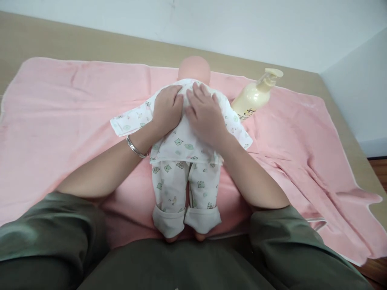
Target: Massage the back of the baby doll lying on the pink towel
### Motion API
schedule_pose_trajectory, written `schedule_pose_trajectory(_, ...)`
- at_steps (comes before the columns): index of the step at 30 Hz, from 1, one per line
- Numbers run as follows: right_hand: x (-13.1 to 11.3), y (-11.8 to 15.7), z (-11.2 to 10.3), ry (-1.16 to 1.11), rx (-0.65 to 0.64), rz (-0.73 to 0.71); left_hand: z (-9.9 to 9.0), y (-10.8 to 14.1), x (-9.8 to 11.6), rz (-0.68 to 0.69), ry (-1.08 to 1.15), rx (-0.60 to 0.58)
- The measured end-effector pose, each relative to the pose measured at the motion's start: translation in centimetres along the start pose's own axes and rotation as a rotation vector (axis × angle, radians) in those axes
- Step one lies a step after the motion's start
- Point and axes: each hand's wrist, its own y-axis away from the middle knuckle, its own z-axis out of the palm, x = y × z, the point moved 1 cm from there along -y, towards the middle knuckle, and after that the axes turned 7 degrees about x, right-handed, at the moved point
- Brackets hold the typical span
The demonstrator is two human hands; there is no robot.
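A baby doll (pixel 194 69) lies on the pink blanket with its smooth head pointing away from me; its face does not show. It wears a white printed shirt (pixel 184 146) with both sleeves spread sideways, and matching pants (pixel 172 183) with turned-up cuffs. My left hand (pixel 169 106) rests flat on the upper left of the shirt. Beside it, my right hand (pixel 206 114) lies on the upper right of the shirt, its fingers spread and slightly blurred. Neither hand grips anything.
A cream-coloured pump bottle (pixel 251 98) stands on the blanket by the doll's right-hand sleeve. The pink blanket (pixel 75 104) has folds at the right and covers much of the wooden table (pixel 90 42). White walls (pixel 229 28) rise behind and at the right.
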Motion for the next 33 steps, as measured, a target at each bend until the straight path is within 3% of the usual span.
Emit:
schedule_pose_trajectory(3, 2.4, -1.8, 0.3, -0.043, 0.078, 0.096, 0.0, 0.2, 0.1, -0.001, -0.023, 0.019)
schedule_pose_trajectory(8, 3.0, -1.8, 1.1, -0.087, 0.155, 0.067, -0.1, 0.4, 0.9, -0.028, -0.028, -0.001)
schedule_pose_trajectory(15, 4.1, -2.3, 0.1, -0.044, 0.035, -0.069, -0.3, 2.8, 3.5, -0.006, -0.122, -0.067)
schedule_pose_trajectory(18, 3.2, -1.8, 0.0, 0.006, 0.043, -0.059, -0.2, 2.5, 3.1, -0.014, -0.091, -0.080)
schedule_pose_trajectory(22, -0.1, 0.3, 0.3, 0.039, 0.098, 0.043, -0.1, 0.6, 1.2, -0.073, -0.044, -0.100)
schedule_pose_trajectory(26, -1.5, 1.1, 0.4, 0.019, 0.056, 0.041, -0.1, -0.1, 0.6, -0.125, -0.049, -0.131)
schedule_pose_trajectory(33, 2.6, -2.3, -0.5, -0.061, -0.003, 0.162, -0.3, 3.1, 3.6, 0.013, -0.110, -0.094)
